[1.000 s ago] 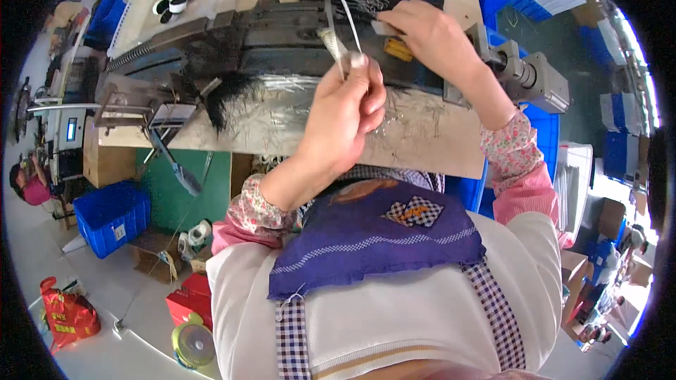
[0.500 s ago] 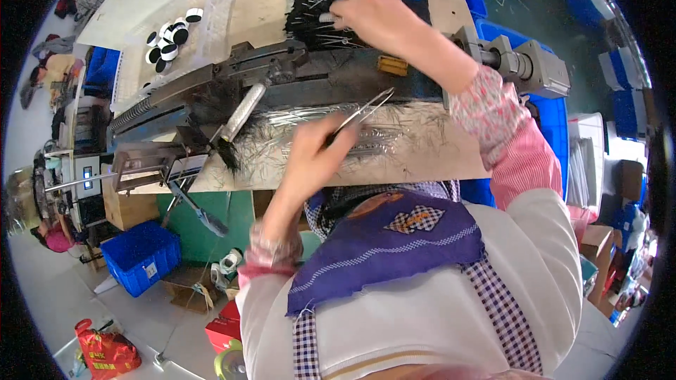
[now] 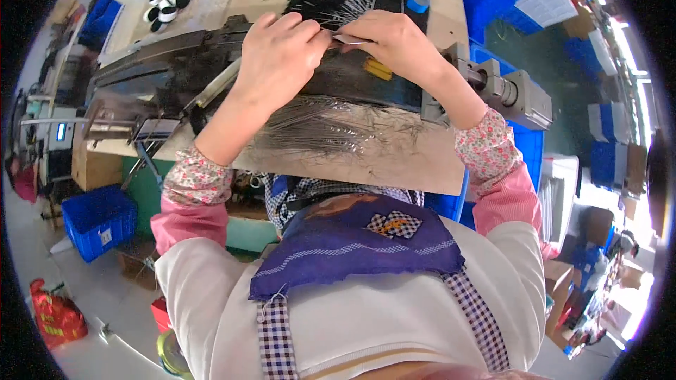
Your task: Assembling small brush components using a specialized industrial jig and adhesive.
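Over the dark metal machine [image 3: 176, 56], the fingertips of my two hands come close together. My left hand [image 3: 282, 60] is closed with its knuckles up; what its fingers pinch is hidden. My right hand [image 3: 394, 41] pinches a thin, silvery pointed metal piece [image 3: 353, 40] whose kind I cannot make out. Just beyond the hands lies a black bristly pile [image 3: 313, 0] with thin metal wires [image 3: 352, 5] strewn over it. Nearer to me, a bundle of thin wires [image 3: 310, 125] rests on the wooden tabletop [image 3: 415, 162].
A yellow block [image 3: 378, 68] sits on the machine below my right hand. A blue tape roll [image 3: 417, 2] stands beside the black pile. White-and-black round pieces [image 3: 169, 3] lie at the far left. A grey cylindrical machine part [image 3: 514, 91] juts out right, above blue crates [image 3: 528, 144].
My left hand has moved up from the near wires to the machine. My right hand has drawn back from the black pile to meet it. The view has shifted slightly.
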Available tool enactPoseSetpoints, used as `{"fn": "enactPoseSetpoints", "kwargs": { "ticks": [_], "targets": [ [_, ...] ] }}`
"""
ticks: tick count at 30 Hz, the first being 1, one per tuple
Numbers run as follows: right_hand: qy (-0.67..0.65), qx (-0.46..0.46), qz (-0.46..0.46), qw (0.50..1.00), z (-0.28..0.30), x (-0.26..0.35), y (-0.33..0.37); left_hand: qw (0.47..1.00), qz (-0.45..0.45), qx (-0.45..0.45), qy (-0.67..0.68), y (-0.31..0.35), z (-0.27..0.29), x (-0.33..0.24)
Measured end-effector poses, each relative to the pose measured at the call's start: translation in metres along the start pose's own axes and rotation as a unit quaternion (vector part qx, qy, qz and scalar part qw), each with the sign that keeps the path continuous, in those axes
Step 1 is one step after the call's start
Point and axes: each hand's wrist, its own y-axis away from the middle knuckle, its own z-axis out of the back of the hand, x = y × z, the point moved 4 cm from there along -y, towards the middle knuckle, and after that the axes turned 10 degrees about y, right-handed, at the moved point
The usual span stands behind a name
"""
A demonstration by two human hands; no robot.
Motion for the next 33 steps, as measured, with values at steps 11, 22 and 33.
{"fn": "enactPoseSetpoints", "kwargs": {
  "ticks": [11,22,33],
  "targets": [
    [-0.114,0.058,-0.112,0.985,-0.041,-0.009,-0.030,0.328,0.394,-0.209,0.833,0.112,-0.073,-0.020],
    [-0.136,0.062,-0.166,0.975,-0.039,-0.003,-0.031,-0.156,0.221,-0.156,0.950,0.054,0.015,-0.001],
    [-0.052,0.046,-0.118,0.991,-0.049,-0.005,-0.038,0.774,0.346,-0.039,0.529,0.085,-0.063,-0.002]
  ]
}}
